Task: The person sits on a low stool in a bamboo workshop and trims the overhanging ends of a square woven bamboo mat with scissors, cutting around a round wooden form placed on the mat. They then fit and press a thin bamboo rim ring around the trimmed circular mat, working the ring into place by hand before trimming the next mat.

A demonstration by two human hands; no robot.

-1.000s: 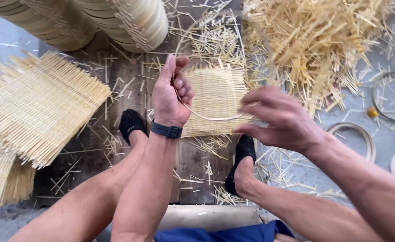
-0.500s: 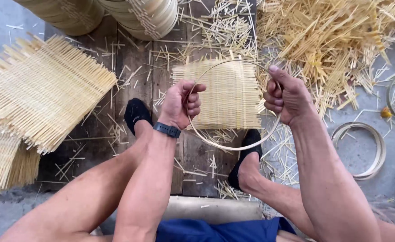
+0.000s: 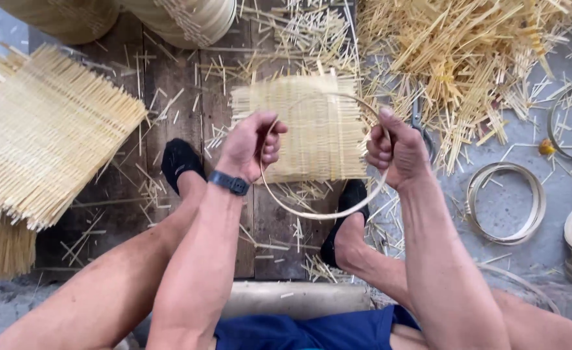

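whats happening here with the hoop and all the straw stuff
A person sits over wooden boards, holding a thin bamboo hoop in both fists, left hand and right hand on opposite sides. A small woven mat lies beneath it. A stack of mats lies to the left; loose splints and spare hoops lie to the right.

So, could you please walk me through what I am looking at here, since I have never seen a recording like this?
There is no machine: a person works with bare hands, filmed by a camera worn on the head, looking down past their arms and legs. The left hand, with a dark wristband, and the right hand each grip one side of a thin bent hoop. Below it a small square woven mat lies on the wooden boards, between feet in black socks. Left lies a larger woven mat, top right a heap of straw-coloured splints, and on the right more coiled hoops.
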